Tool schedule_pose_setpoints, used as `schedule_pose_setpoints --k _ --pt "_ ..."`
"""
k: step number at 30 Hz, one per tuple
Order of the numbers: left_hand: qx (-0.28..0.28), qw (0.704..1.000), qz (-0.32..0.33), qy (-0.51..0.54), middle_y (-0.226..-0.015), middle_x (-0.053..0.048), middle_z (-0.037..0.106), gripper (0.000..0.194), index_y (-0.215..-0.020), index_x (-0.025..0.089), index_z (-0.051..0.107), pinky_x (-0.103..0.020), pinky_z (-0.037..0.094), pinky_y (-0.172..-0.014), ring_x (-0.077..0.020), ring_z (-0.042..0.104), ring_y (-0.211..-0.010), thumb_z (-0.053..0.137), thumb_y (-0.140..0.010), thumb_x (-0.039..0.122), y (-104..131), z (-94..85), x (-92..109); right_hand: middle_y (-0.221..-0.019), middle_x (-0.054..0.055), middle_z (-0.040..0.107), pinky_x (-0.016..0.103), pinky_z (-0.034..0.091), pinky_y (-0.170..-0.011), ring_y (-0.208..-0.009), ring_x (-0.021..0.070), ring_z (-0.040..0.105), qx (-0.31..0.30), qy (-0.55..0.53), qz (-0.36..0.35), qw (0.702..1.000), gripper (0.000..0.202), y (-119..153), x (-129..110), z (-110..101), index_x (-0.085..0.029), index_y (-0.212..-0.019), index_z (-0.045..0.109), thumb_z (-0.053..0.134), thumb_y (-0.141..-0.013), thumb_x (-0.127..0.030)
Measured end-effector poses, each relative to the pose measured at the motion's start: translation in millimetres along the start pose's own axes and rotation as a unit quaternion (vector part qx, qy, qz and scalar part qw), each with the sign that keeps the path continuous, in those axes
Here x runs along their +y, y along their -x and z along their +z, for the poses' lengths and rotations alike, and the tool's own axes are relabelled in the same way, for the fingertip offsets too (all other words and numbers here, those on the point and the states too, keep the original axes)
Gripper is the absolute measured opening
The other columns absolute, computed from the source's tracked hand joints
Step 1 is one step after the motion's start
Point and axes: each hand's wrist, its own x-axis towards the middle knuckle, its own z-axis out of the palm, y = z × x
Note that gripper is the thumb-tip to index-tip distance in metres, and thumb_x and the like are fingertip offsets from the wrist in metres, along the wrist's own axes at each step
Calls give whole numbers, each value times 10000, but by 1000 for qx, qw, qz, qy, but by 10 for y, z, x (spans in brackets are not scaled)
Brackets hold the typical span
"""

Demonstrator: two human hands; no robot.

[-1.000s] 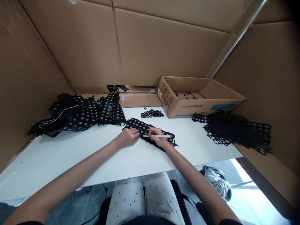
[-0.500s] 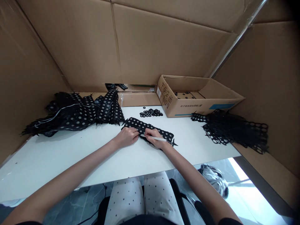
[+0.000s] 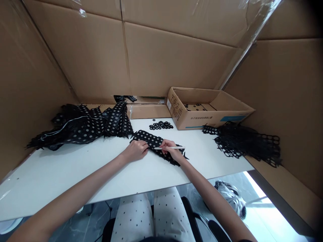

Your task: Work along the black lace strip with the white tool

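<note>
A black sheet with rows of pale round dots (image 3: 148, 136) lies flat on the white table, slanting down to the right. My left hand (image 3: 136, 150) rests on its left end, fingers curled and closed on the near edge; the fingertips are partly hidden. In my right hand (image 3: 171, 149) is a slim white pen-like stick (image 3: 178, 147), pinched between thumb and fingers above the sheet. Its tip points left, toward my left hand. Just beyond the sheet sits a small pile of black rings (image 3: 161, 125), with one loose ring (image 3: 153, 120) behind it.
A heap of dotted black sheets tied with white cord (image 3: 88, 126) lies at the left. An open cardboard box (image 3: 207, 118) with several black rings inside stands back right. Black sheets with punched-out holes (image 3: 247, 143) overhang the right table edge. Cardboard walls (image 3: 176, 57) enclose the table.
My right hand has shifted slightly right and up along the sheet, and the white stick now lies more level. My left hand stays on the left end. The camera view has tilted slightly.
</note>
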Motion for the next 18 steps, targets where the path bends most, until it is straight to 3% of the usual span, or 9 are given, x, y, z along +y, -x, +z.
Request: schedule_pose_setpoints --k 3,7,12,18 --pt "-2 1000 -9 -15 -703 -56 604 177 -700 151 596 -276 388 -546 -163 566 -653 485 -825 209 -14 -10 48 -491 -38 460 224 275 -457 -453 102 399 36 -12 -1 999 88 30 52 -11 -165 -664 552 476 -707 -172" --pt "17 999 1 -30 -742 -73 600 148 -738 145 590 -299 420 -588 -188 562 -707 500 -822 226 -30 -9 89 -481 -40 446 223 261 -443 -441 100 383 23 -2 3 1000 85 26 53 0 -166 -640 554 479 -679 -169" --pt "35 996 75 -18 -770 -70 607 194 -802 142 611 -289 434 -607 -173 557 -724 426 -861 139 -40 32 114 -482 -40 442 223 254 -443 -444 98 378 29 -4 -7 1000 85 27 47 13 -163 -635 556 482 -676 -162" --pt "30 997 71 7 -717 -70 585 246 -755 140 622 -295 448 -600 -171 547 -702 407 -875 154 -51 58 125 -484 -38 433 226 255 -451 -445 98 364 36 -2 -7 999 100 31 67 12 -163 -636 552 464 -683 -162"
